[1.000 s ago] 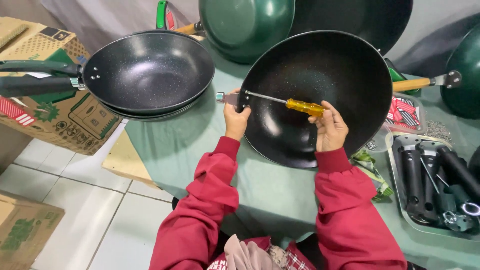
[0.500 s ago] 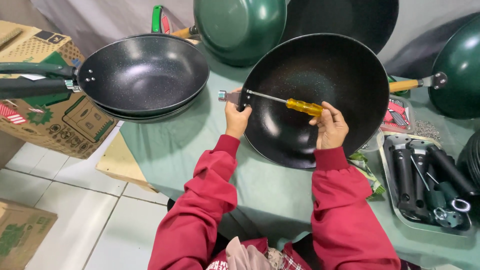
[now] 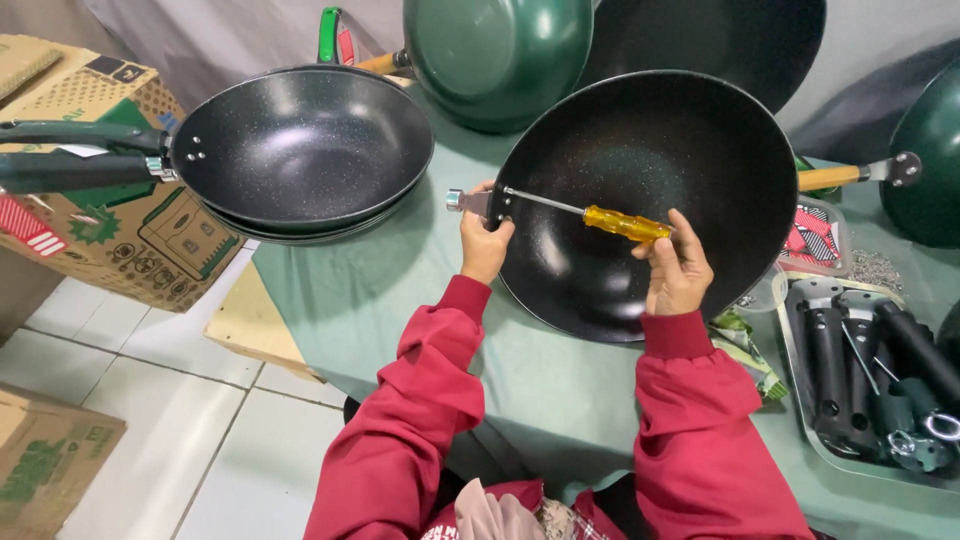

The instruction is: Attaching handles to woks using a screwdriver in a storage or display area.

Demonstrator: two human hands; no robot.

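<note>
A black speckled wok [image 3: 640, 160] without a handle lies tilted on the green table [image 3: 560, 400] in front of me. My left hand [image 3: 484, 243] grips its left rim beside the metal handle bracket [image 3: 468, 201]. My right hand [image 3: 676, 270] holds a screwdriver [image 3: 620, 222] with a yellow handle. Its shaft runs left across the wok's inside, with the tip at the bracket. Both my sleeves are red.
Two stacked black woks [image 3: 305, 145] with dark handles [image 3: 80, 155] sit to the left over cardboard boxes [image 3: 90, 215]. Green woks [image 3: 500, 55] stand behind and at the right [image 3: 925, 160]. A tray [image 3: 800, 390] of black handles [image 3: 830, 360] and screws is at my right.
The view has shifted slightly. My hands and the screwdriver stay at the wok's bracket with almost no movement.
</note>
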